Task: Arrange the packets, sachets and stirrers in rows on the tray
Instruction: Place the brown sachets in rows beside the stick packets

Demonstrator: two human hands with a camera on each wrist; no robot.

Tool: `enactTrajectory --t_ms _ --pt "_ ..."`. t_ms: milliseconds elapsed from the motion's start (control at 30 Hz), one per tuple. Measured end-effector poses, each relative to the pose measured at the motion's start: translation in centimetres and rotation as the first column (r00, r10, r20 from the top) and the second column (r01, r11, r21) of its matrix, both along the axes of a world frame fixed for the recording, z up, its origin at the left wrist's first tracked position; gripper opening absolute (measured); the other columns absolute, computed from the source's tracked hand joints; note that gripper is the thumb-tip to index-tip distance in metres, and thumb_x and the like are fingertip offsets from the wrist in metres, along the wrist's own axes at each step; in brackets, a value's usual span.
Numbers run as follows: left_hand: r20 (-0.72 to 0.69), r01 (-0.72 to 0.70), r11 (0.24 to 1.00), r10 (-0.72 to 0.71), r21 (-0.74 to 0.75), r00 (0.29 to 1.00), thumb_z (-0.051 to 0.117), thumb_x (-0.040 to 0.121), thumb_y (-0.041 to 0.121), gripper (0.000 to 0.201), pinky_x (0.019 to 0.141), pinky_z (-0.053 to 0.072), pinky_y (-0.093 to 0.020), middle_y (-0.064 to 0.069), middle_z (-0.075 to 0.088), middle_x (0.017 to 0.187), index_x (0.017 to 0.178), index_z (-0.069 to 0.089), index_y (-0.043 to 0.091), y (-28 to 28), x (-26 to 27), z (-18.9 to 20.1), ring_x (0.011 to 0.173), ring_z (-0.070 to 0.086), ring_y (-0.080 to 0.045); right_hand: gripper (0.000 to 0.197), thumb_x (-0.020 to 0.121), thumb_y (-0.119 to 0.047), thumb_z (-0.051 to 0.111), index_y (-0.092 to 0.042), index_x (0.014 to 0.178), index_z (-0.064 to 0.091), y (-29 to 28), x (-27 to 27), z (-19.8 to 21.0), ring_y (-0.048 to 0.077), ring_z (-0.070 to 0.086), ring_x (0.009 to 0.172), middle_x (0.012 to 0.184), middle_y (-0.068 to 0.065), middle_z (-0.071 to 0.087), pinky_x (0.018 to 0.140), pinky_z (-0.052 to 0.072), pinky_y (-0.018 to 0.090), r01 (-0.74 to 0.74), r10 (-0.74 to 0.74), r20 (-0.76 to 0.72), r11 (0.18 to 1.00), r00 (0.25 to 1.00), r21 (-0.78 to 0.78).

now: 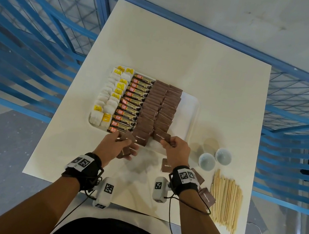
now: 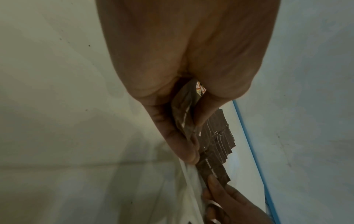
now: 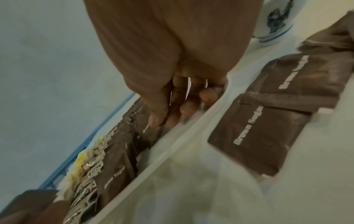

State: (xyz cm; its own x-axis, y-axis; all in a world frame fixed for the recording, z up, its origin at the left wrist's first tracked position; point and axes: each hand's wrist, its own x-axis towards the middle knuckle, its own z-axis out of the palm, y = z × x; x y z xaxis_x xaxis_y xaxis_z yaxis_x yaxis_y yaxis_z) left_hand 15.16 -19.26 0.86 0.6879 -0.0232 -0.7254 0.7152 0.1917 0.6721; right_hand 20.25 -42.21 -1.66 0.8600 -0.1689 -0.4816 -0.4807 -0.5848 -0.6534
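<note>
Pinched between thumb and fingertips of the right hand (image 1: 177,150) is a single brown sugar sachet (image 1: 161,136), held at the near end of the right-hand brown row on the white tray (image 1: 191,121); the right wrist view shows the thumb and forefinger closed on its edge just inside the tray's near rim. The left hand (image 1: 118,147) has its fingers curled round a small sheaf of the same sachets (image 1: 127,139), held just above the near edge of the tray beside the coffee row. The step in hand looks to be finishing the two brown sugar rows (image 1: 157,109), which overlap like roof tiles from far to near. Next, judging from the layout, this sachet needs laying flat with its far edge tucked over the one before it, square to the row, then another drawn from the left hand's sheaf. Left of the sugar lies a row of Granules coffee sticks (image 1: 133,102), and further left two rows of white and yellow tea bags (image 1: 109,96). The right strip of the tray is bare. On the table to the right lie a few loose sugar sachets (image 1: 206,196), a bundle of wooden stirrers (image 1: 226,201) not yet placed, and two small bowls (image 1: 215,158).
</note>
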Motion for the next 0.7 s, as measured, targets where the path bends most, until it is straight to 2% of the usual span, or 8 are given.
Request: enactTrajectory --t_ms 67,167,333,500,700 --pt "0.022 0.039 0.999 -0.039 -0.002 0.999 0.055 0.103 0.000 0.016 0.069 0.063 -0.043 -0.024 0.076 0.103 0.116 0.064 -0.005 -0.1 -0.2 0.3 0.089 0.076 -0.040 0.015 0.084 -0.028 0.081 -0.021 0.084 0.068 0.4 0.1 -0.1 0.002 0.059 0.068 0.074 -0.011 0.067 0.057 0.040 0.006 -0.003 0.003 0.005 1.000 1.000 -0.020" --pt "0.025 0.049 0.999 -0.049 -0.010 0.998 0.059 0.101 0.000 0.012 0.074 0.065 -0.045 -0.024 0.076 0.103 0.111 0.067 -0.002 -0.1 -0.3 0.7 0.094 0.076 -0.039 0.019 0.081 -0.035 0.083 -0.023 0.082 0.068 0.9 0.3 -0.2 0.001 0.060 0.068 0.074 -0.010 0.068 0.060 0.041 0.013 0.012 -0.011 0.015 0.998 1.000 -0.069" --pt "0.016 0.056 0.998 -0.056 0.001 0.998 0.060 0.101 0.001 0.012 0.074 0.065 -0.044 -0.022 0.077 0.103 0.111 0.068 0.000 0.1 -0.2 0.9 0.095 0.076 -0.038 0.019 0.080 -0.034 0.084 -0.022 0.083 0.070 0.9 0.4 -0.5 0.008 0.063 0.072 0.074 -0.011 0.068 0.065 0.047 0.018 0.025 -0.023 0.032 0.996 0.999 -0.081" --pt "0.004 0.050 0.999 -0.050 0.014 0.999 0.060 0.101 0.001 0.014 0.072 0.065 -0.042 -0.021 0.077 0.101 0.113 0.066 -0.002 0.1 0.0 1.0 0.094 0.076 -0.038 0.018 0.080 -0.034 0.084 -0.020 0.087 0.074 0.8 0.3 -0.6 0.006 0.061 0.072 0.077 -0.008 0.070 0.061 0.040 0.011 0.000 0.001 0.018 0.998 1.000 -0.069" --pt "0.001 0.049 0.998 -0.049 0.026 0.999 0.060 0.101 0.001 0.014 0.074 0.065 -0.043 -0.019 0.078 0.101 0.113 0.066 -0.002 0.1 0.2 1.0 0.093 0.077 -0.037 0.019 0.080 -0.037 0.084 -0.021 0.087 0.076 1.4 0.7 -0.6 0.009 0.064 0.073 0.075 -0.010 0.070 0.063 0.044 0.015 -0.015 0.015 0.001 0.997 1.000 -0.071"
